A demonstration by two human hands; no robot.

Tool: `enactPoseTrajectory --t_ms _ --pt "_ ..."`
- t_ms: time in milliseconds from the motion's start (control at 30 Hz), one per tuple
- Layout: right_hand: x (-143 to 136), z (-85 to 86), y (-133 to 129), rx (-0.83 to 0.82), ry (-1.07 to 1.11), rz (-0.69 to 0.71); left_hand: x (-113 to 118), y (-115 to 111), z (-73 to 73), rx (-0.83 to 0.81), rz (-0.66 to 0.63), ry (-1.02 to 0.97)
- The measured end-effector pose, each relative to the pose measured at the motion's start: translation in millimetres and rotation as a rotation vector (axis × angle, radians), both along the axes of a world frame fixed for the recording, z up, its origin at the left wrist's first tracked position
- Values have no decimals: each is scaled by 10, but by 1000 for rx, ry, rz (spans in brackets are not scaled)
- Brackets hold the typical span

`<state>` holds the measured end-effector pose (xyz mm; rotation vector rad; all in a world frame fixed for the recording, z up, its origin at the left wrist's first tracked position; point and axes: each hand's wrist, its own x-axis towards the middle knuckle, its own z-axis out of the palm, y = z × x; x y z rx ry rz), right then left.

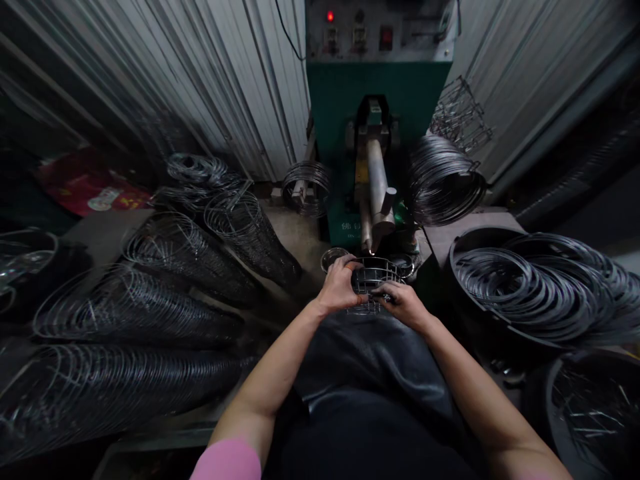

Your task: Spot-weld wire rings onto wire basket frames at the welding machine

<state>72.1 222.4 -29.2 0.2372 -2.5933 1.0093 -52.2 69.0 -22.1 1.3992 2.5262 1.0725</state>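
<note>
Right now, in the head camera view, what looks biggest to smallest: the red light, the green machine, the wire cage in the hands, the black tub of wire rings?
1. Green machine
2. Black tub of wire rings
3. Wire cage
4. Red light

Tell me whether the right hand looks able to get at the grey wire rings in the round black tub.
Likely yes: the rings lie in the open tub, though the right hand is busy at the round metal wire basket.

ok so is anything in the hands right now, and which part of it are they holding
A round silver wire frame: the left hand grips its left side, the right hand its right side near the front.
</note>
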Motion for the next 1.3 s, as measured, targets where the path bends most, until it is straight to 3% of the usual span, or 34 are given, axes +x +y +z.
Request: enactPoseTrajectory --t_ms 467,667,1000,1300 --pt "-305 51 150 89 -6 -49 -289 160 7 16 -1 -69" --pt "-319 25 136 23 14 -92 -309 207 -11 15 16 -86" --pt "-471 -31 251 73 4 -182 -363 337 68 -20 149 -90" --pt "-339 -90 322 -80 109 -342 -458 378 -13 13 144 -106"
